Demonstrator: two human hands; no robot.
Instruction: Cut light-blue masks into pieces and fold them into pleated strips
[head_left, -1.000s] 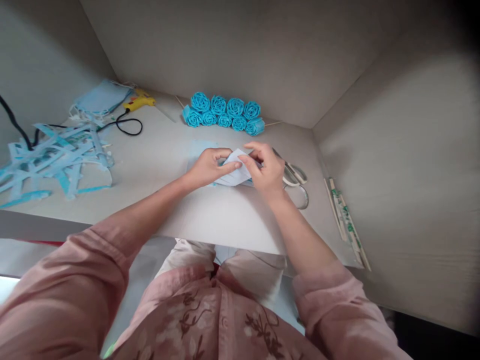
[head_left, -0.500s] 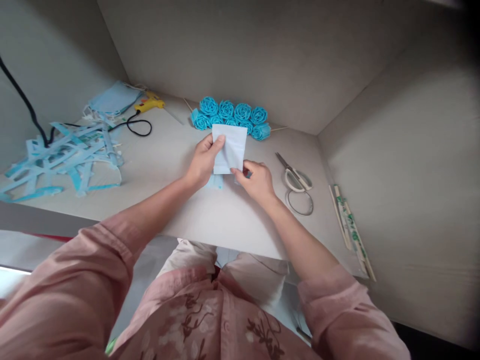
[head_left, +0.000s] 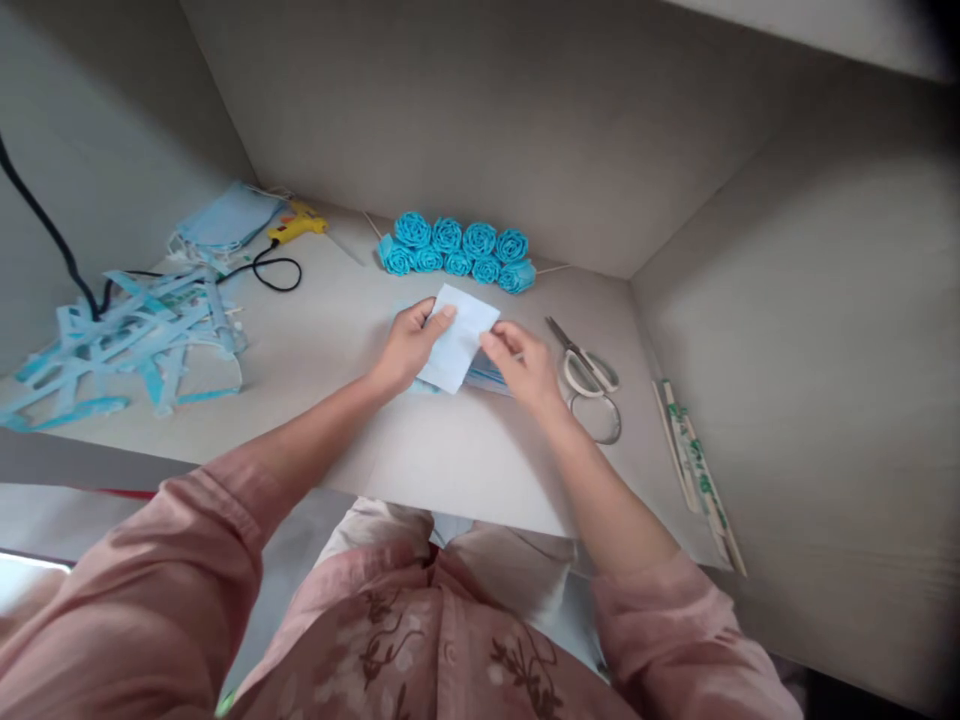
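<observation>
Between my hands is a pale, square-cut piece of mask fabric [head_left: 462, 338], tilted with one corner toward me. My left hand [head_left: 411, 342] pinches its left edge, thumb on top. At its right corner, the thumb and fingers of my right hand [head_left: 523, 360] are closed on the edge. Beneath it, partly hidden, more light blue pieces [head_left: 487, 377] lie on the table. Just beyond my hands sit several blue rosette flowers [head_left: 480, 240] in two rows, with thin sticks poking out at both ends.
Scissors [head_left: 590, 372] and a wire ring [head_left: 598, 418] lie to the right, wrapped chopsticks [head_left: 701, 470] farther right. At left are a heap of blue strips [head_left: 150, 335], folded masks [head_left: 229, 218] and a yellow glue gun [head_left: 298, 226] with a black cord. Walls enclose the table [head_left: 450, 450].
The fabric piece has turned from upright to diagonal and come slightly lower. My right hand has shifted from its bottom edge to its right corner. More of the flowers now shows.
</observation>
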